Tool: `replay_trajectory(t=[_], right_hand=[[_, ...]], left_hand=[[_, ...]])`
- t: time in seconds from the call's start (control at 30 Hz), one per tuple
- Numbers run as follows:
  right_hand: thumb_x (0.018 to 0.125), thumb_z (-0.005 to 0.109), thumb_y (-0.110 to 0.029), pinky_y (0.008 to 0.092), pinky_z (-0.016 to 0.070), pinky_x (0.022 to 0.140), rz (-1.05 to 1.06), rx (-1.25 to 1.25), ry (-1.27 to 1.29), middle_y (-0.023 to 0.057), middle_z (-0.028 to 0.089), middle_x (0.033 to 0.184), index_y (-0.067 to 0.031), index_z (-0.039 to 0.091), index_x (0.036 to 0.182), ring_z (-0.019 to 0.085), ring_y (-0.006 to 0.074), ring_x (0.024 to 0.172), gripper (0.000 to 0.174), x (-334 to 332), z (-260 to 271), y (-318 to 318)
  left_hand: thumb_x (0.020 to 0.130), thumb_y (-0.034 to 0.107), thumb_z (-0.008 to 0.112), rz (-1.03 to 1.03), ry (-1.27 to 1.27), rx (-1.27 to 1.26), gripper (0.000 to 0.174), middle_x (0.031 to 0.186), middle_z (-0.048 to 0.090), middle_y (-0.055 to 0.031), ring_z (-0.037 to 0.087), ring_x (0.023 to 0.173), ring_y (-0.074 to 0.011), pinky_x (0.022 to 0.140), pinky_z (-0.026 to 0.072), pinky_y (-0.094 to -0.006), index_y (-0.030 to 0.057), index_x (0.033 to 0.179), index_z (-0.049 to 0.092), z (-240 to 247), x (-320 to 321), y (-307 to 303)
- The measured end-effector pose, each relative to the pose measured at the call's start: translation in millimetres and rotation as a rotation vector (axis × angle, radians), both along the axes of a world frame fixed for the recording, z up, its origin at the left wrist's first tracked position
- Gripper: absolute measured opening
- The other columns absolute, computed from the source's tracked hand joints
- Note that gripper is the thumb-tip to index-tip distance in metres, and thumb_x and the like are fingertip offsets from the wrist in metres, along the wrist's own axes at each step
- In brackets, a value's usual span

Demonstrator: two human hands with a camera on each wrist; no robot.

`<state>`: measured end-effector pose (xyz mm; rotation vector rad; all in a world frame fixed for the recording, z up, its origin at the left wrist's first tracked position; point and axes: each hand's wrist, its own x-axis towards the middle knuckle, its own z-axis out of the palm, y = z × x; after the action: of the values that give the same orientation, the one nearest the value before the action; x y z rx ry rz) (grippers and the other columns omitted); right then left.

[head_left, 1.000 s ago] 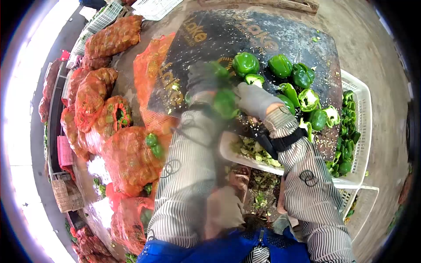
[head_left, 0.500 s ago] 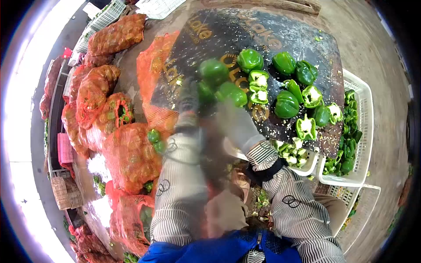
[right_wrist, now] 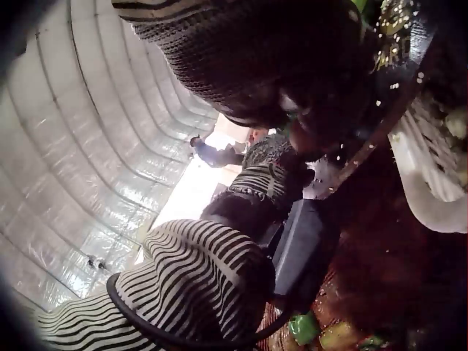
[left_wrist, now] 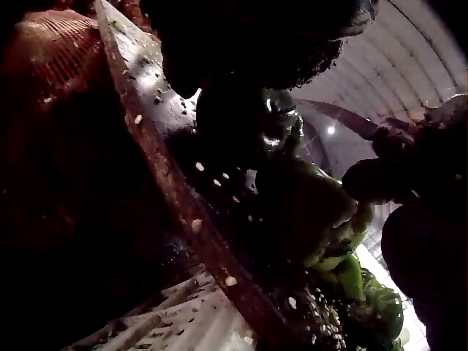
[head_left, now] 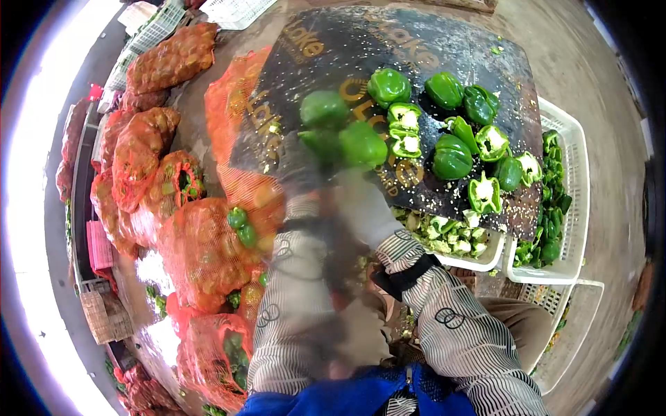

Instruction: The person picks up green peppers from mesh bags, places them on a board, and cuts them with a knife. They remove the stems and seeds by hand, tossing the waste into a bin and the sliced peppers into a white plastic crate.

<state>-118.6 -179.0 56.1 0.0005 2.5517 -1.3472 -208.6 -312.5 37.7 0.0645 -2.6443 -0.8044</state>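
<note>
Your right hand (head_left: 361,201) grips the knife (left_wrist: 340,115); whether your left hand (head_left: 302,166) clasps the pepper (head_left: 320,143), I cannot tell. Hold it steady on the board (head_left: 444,48), fingers clear of the knife.

Dark table (head_left: 444,55), gold "Lake" lettering, speckled with pale seeds (head_left: 431,202). Whole green peppers (head_left: 388,87) in row at far middle. Halved peppers (head_left: 404,118), cut side up, centre to right near edge. Single whole pepper (head_left: 323,109) left of centre.

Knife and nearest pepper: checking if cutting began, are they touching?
Cannot tell: left wrist view shows knife near pepper but too dark; head view blurred.
</note>
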Motion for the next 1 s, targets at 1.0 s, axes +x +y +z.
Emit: replay_trajectory(t=[1.0], right_hand=[[0.089,0.058,-0.022,0.0475,0.0506,0.085,0.136,-0.108,0.11,0.0219,0.066,0.099,-0.0027,0.052,0.116,0.066,0.0344,0.093,0.034,96,23,125]], left_hand=[[0.1,0.031,0.043,-0.108,-0.269,0.03,0.048,0.143,0.043,-0.0175,0.041,0.131,-0.0342,0.109,0.0326,-0.0396,0.0056,0.141,0.042,-31,-38,10]])
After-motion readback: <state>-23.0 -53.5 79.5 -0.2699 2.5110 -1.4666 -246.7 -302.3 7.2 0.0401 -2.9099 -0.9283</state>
